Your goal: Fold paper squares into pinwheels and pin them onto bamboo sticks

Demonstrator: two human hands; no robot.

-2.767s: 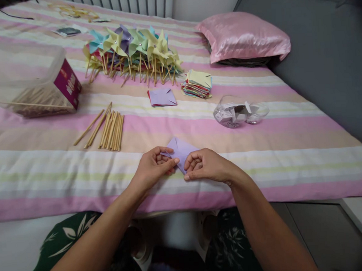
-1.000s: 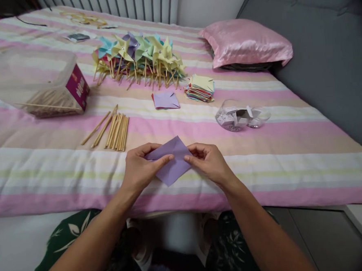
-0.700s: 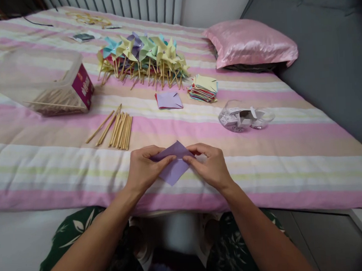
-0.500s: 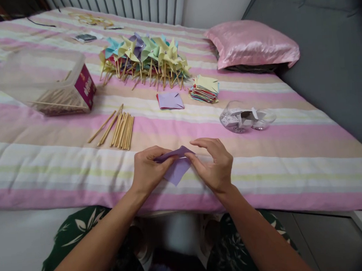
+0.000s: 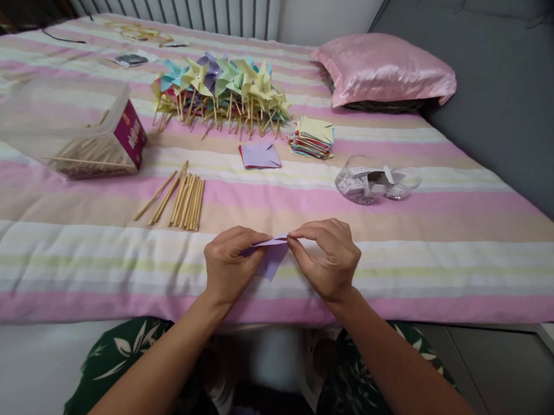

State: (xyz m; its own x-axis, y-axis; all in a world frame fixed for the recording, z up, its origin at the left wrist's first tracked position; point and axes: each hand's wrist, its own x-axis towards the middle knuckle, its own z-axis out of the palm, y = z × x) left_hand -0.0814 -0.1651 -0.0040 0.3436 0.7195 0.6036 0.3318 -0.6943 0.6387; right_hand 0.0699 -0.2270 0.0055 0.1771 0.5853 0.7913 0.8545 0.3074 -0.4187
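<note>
A purple sheet of paper [image 5: 271, 263] is held between my two hands above the near edge of the bed, part of it folded up and one corner hanging down. My left hand [image 5: 233, 257] pinches its left side between thumb and fingers. With thumb and forefinger, my right hand [image 5: 329, 251] grips the paper's right corner. Beyond my hands lies a small stack of cut paper squares [image 5: 261, 156], lilac on top. A row of short wooden sticks [image 5: 186, 203] rests to the left of it.
A clear plastic box of sticks [image 5: 90, 150] stands at the left. Several finished paper pinwheels [image 5: 217, 79] are piled farther back. A thicker stack of coloured paper [image 5: 313, 136], a clear bowl with small items [image 5: 364, 182] and a pink pillow [image 5: 385, 69] are to the right.
My right fingers, apart before, have closed on the paper's right corner. The raised purple flap has tilted flatter, and both hands stay in nearly the same place.
</note>
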